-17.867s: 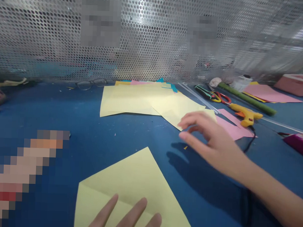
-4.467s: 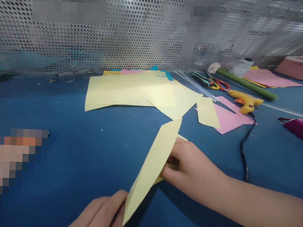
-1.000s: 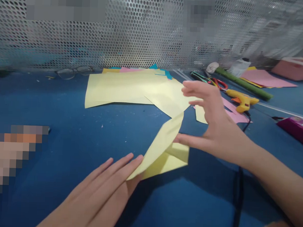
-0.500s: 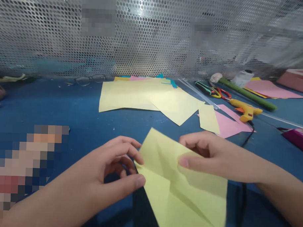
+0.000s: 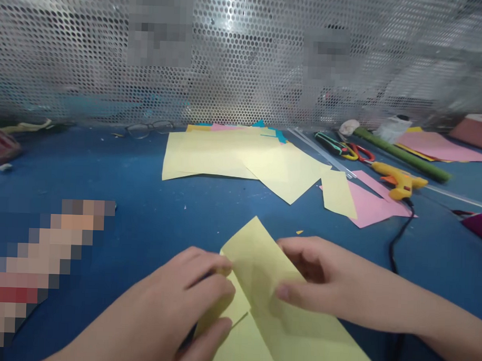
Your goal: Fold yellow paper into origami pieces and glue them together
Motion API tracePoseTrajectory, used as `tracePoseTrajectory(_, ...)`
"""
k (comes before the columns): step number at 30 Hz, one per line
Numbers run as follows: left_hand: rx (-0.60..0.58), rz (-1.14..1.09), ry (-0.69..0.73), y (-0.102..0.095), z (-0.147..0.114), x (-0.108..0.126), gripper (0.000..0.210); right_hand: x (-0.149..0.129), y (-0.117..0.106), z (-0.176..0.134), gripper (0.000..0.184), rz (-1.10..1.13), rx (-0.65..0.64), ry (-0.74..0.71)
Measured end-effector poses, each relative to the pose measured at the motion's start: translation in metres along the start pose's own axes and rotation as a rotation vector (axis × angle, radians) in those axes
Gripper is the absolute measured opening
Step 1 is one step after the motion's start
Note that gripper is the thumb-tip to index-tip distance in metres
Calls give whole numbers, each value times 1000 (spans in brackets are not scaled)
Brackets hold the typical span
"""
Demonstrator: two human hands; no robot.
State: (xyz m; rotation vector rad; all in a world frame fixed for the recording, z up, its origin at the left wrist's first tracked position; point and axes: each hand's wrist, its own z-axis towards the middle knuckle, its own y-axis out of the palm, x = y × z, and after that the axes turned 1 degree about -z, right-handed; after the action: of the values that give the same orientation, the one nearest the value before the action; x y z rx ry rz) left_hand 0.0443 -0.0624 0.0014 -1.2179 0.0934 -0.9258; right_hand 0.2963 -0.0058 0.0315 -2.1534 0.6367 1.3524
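Note:
A sheet of yellow paper (image 5: pixel 285 277) is held close to me, with one corner pointing away and fold lines running across it. My left hand (image 5: pixel 197 300) is closed on its left side, where a flap bends over beside a slit or crease; the fingertips are partly hidden behind the paper. On the right edge, my right hand (image 5: pixel 320 288) pinches the paper, thumb on the upper face and fingers behind. The sheet's near end runs out of view at the bottom.
Flat yellow sheets (image 5: pixel 214 153) lie at the back, beside pink paper (image 5: pixel 366 206). To the right are a yellow glue gun (image 5: pixel 401 181) with a black cord, scissors (image 5: pixel 358 152) and a green stem (image 5: pixel 403 154). A perforated metal panel (image 5: pixel 245 59) stands behind. Glasses (image 5: pixel 148 129) rest back left.
The paper has turned, and its far corner has shifted slightly right and nearer. My left hand has moved in from beside the edge and closed on it. My right hand has come lower.

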Motion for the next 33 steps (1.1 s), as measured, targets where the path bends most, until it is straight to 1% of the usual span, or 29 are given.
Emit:
tracePoseTrajectory(1,12,36,38,3,-1,-1,14,1,-1,1,16,36,6,10)
tracePoseTrajectory(3,38,111,96,9,-3,-3,20,4,-1,4,32,103,40,26)
tracePoseTrajectory(6,92,241,184,18,-8,-6,30,7,-1,7,54,-51,242,4)
tracePoseTrajectory(8,122,299,228,23,-11,-6,33,9,-2,10,58,-158,349,-11)
tracePoseTrajectory(10,136,323,237,25,-14,-6,35,11,-2,12,57,-202,398,-19)
tracePoseTrajectory(13,131,354,228,25,-15,-7,37,15,-3,15,54,-202,413,-33)
tracePoseTrajectory(17,94,523,282,20,-20,-11,37,18,0,14,59,-223,438,-73)
tracePoseTrajectory(18,64,553,289,20,-21,-11,40,17,1,14,55,-248,437,-83)
tracePoseTrajectory(19,28,570,286,19,-23,-12,43,17,2,13,45,-298,426,-100)
tracePoseTrajectory(21,-12,575,254,21,-25,-11,43,15,3,11,20,-458,412,-181)
tracePoseTrajectory(22,-10,571,232,22,-26,-11,43,14,3,11,19,-552,424,-251)
tracePoseTrajectory(24,39,559,232,24,-26,-12,43,16,4,12,26,-714,461,-406)
tracePoseTrajectory(26,62,558,268,24,-24,-13,43,19,4,13,24,-802,472,-524)
tracePoseTrajectory(27,51,563,286,24,-23,-13,44,21,5,14,26,-829,464,-553)
tracePoseTrajectory(30,2,578,300,22,-18,-15,46,24,7,16,33,-821,461,-541)
tracePoseTrajectory(33,54,555,292,22,-15,-18,44,25,8,17,32,-784,472,-475)
